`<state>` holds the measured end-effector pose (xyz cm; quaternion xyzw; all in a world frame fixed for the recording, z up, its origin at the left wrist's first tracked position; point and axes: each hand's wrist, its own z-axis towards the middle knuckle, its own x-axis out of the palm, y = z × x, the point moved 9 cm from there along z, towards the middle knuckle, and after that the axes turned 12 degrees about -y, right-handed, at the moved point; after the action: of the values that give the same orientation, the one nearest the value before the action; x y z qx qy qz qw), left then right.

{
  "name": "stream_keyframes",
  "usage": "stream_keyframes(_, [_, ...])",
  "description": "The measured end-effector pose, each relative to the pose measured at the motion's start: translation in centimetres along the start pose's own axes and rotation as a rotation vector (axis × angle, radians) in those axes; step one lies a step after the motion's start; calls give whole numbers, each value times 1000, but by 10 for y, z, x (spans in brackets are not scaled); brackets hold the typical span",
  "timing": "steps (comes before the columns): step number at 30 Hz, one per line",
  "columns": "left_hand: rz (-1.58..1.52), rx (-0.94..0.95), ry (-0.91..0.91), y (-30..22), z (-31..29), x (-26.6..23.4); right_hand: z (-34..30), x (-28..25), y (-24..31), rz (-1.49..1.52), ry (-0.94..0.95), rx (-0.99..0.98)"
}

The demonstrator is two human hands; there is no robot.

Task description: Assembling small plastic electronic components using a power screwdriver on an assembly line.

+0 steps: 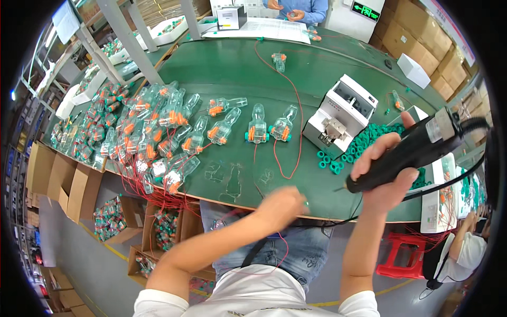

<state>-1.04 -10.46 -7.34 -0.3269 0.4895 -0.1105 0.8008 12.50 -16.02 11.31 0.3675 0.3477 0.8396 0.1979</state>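
Observation:
My right hand (393, 191) is wrapped round a black corded electric screwdriver (406, 154), tilted with its thin bit pointing down-left over the green table (317, 203). Blurred by motion, my left hand (281, 210) is closed in front of me at the table's near edge. A small green bit shows at its fingers, too smeared to name. A thin red wire (286, 248) hangs below that hand. Beyond it, two clear bottle-shaped plastic pieces (257, 124) with orange and green fittings lie side by side, red wires trailing from them.
A white-and-grey machine (342, 116) stands right of centre beside loose green rings (377, 140). Many more clear pieces (142, 124) are heaped at left. Cardboard boxes (119, 219) sit below. Across the table is a person in blue (309, 9); a red stool (401, 256) stands at right.

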Motion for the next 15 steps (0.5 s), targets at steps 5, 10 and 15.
stream_keyframes(5, [-467, -216, -257, -14, 31, -86, 13, -37, 19, -178, 49, -1])
stream_keyframes(10, [316, -489, -634, 123, 63, -123, -44, -50, 46, -772, -330, -741])
stream_keyframes(15, [177, -369, -336, 143, 70, -111, -102, 15, -60, -722, 256, 3])
